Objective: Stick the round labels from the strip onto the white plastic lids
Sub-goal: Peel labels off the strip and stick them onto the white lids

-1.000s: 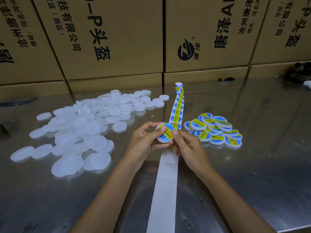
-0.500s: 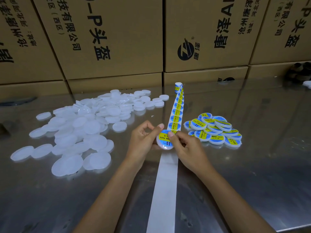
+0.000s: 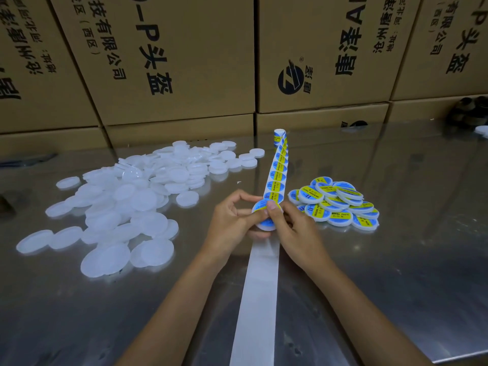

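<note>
Looking down from the head camera onto a reflective metal bench (image 3: 396, 273), with stacked cardboard boxes (image 3: 184, 62) printed in black characters behind it.

Held up at the centre: one white lid (image 3: 264, 225), gripped between the curled fingers and thumb of the left hand (image 3: 232, 223). Pressing on its face, the right hand (image 3: 295, 228), thumb tip flat on a blue and yellow round label (image 3: 260, 206) now lying across the top of that lid. Neither hand spread wide; both closed around the same small piece.

Running away from the held lid toward the boxes: the label strip (image 3: 277, 175), labels in a single row, its far end curled into a small roll. Running from the held lid toward the viewer: bare white backing paper (image 3: 260, 299), stripped of labels.

Left of the held lid: a wide scatter of unlabelled white lids (image 3: 126, 202). Right of it, near the right hand: a small heap of finished labelled lids (image 3: 338, 204).

Compared with half a second ago: right thumb moved from the lid's edge up onto the label, lid raised slightly. Probably the smoothing-down stage, so this lid seems close to joining the finished heap, with many blank lids left.
</note>
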Tool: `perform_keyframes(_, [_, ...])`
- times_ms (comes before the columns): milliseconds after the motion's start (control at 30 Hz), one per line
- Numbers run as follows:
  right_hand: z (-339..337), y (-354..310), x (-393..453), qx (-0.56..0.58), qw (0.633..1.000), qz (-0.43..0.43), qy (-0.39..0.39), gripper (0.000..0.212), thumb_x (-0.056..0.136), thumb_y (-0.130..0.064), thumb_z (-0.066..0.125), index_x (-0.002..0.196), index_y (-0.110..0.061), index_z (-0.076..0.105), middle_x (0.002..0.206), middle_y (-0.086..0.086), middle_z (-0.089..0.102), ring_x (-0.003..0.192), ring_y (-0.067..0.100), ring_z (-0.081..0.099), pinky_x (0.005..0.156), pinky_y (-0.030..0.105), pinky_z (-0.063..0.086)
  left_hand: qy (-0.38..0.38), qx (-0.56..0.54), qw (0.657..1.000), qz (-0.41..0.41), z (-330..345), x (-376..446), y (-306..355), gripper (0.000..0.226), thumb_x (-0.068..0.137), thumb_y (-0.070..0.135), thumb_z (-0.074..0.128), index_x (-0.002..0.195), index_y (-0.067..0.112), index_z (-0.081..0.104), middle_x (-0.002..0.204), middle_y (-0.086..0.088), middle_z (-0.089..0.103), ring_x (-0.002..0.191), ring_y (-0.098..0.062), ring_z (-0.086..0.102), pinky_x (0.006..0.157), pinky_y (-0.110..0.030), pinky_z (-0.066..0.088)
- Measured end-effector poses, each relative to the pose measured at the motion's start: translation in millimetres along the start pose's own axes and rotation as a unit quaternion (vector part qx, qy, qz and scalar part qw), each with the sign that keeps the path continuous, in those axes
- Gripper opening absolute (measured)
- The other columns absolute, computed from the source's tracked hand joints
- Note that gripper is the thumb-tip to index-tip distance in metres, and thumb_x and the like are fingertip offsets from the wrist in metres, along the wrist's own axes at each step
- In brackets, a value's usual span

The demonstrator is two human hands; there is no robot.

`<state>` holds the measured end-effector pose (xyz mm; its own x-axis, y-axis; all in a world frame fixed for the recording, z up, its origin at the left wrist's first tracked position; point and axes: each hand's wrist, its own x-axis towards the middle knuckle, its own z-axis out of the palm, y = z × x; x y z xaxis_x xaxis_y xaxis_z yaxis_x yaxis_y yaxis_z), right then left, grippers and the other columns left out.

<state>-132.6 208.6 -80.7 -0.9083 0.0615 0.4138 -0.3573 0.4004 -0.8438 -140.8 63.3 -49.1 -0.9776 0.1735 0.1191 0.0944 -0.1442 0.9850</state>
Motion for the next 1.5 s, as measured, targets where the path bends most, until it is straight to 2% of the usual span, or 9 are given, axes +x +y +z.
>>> perform_keyframes(267, [0, -1, 2, -0.036, 0.999, 0.016, -0.006, 0.060, 0.091, -0.055, 0.056, 0.066, -0.002, 0.044, 0.055, 0.007, 0.036, 0.054, 0.010, 0.032, 0.053, 0.029, 0.028, 0.052, -0.029, 0.998, 0.008, -1, 4, -2, 0.026, 0.088, 0.012, 0.076, 0.093, 0.003, 0.052, 0.083, -0.020, 0.076, 0.071, -0.032, 0.075, 0.055, -0.033, 0.059])
perform_keyframes(400, [2, 0, 0, -0.054, 0.998, -0.004, -0.021, 0.056, 0.095, -0.047, 0.054, 0.069, 0.002, 0.047, 0.056, 0.011, 0.040, 0.055, 0.014, 0.033, 0.055, 0.033, 0.029, 0.060, 0.001, 0.998, 0.018, -1, 5, -2, 0.028, 0.091, 0.018, 0.073, 0.092, 0.001, 0.050, 0.078, -0.017, 0.076, 0.064, -0.030, 0.074, 0.051, -0.032, 0.058])
perform_keyframes(667, [3, 5, 1, -0.080, 0.997, 0.010, -0.007, 0.040, 0.100, -0.037, 0.050, 0.074, -0.007, 0.049, 0.057, -0.002, 0.049, 0.054, 0.009, 0.043, 0.056, 0.029, 0.034, 0.021, -0.004, 1.000, 0.002, 1, 6, -7, 0.015, 0.095, 0.007, 0.065, 0.106, 0.002, 0.057, 0.092, -0.015, 0.077, 0.077, -0.026, 0.074, 0.065, -0.037, 0.063])
perform_keyframes(800, [-4, 8, 11, 0.011, 0.992, 0.103, 0.072, 0.034, 0.104, -0.028, 0.045, 0.077, -0.008, 0.052, 0.065, -0.003, 0.052, 0.061, 0.012, 0.046, 0.061, 0.029, 0.037, 0.008, 0.017, 1.000, 0.007, 0, 9, -12, 0.043, 0.091, -0.006, 0.066, 0.125, 0.019, 0.058, 0.107, -0.004, 0.077, 0.097, -0.027, 0.074, 0.085, -0.038, 0.061])
perform_keyframes(867, [-12, 11, 16, 0.125, 0.967, 0.184, 0.126, 0.034, 0.105, -0.028, 0.044, 0.080, -0.008, 0.056, 0.060, 0.000, 0.050, 0.049, 0.011, 0.041, 0.051, 0.027, 0.036, 0.018, 0.014, 1.000, -0.002, -4, 11, -13, 0.050, 0.090, -0.006, 0.067, 0.128, 0.025, 0.056, 0.107, 0.002, 0.077, 0.098, -0.025, 0.074, 0.086, -0.039, 0.060])
perform_keyframes(1100, [-45, 15, 33, 0.368, 0.855, 0.311, 0.190, 0.027, 0.105, -0.026, 0.042, 0.090, -0.010, 0.058, 0.048, -0.001, 0.047, 0.039, 0.008, 0.033, 0.037, 0.017, 0.031, 0.053, 0.061, 0.997, -0.016, -9, 16, -19, 0.036, 0.096, 0.001, 0.058, 0.124, 0.023, 0.058, 0.099, 0.005, 0.077, 0.087, -0.023, 0.076, 0.077, -0.035, 0.062])
perform_keyframes(1233, [-51, 15, 32, 0.413, 0.838, 0.315, 0.168, 0.025, 0.104, -0.025, 0.043, 0.094, -0.009, 0.059, 0.047, -0.002, 0.048, 0.042, 0.009, 0.034, 0.039, 0.017, 0.034, 0.086, 0.106, 0.991, -0.003, -12, 18, -21, 0.034, 0.096, -0.002, 0.051, 0.120, 0.021, 0.060, 0.098, 0.002, 0.077, 0.087, -0.022, 0.074, 0.080, -0.035, 0.062])
perform_keyframes(1367, [-47, 15, 29, 0.379, 0.861, 0.303, 0.150, 0.024, 0.102, -0.021, 0.045, 0.096, -0.007, 0.064, 0.052, 0.001, 0.046, 0.043, 0.010, 0.033, 0.041, 0.021, 0.032, 0.144, 0.259, 0.954, 0.048, -26, 21, -22, 0.036, 0.092, -0.003, 0.052, 0.117, 0.022, 0.061, 0.107, 0.001, 0.074, 0.095, -0.014, 0.068, 0.089, -0.034, 0.056])
perform_keyframes(1500, [-38, 12, 25, 0.301, 0.902, 0.281, 0.129, 0.021, 0.095, -0.012, 0.048, 0.094, -0.006, 0.068, 0.053, 0.003, 0.047, 0.042, 0.010, 0.034, 0.041, 0.023, 0.031, 0.216, 0.503, 0.832, 0.084, -61, 27, -22, 0.045, 0.096, 0.007, 0.054, 0.140, 0.015, 0.053, 0.140, -0.007, 0.058, 0.129, -0.026, 0.053, 0.105, -0.040, 0.045])
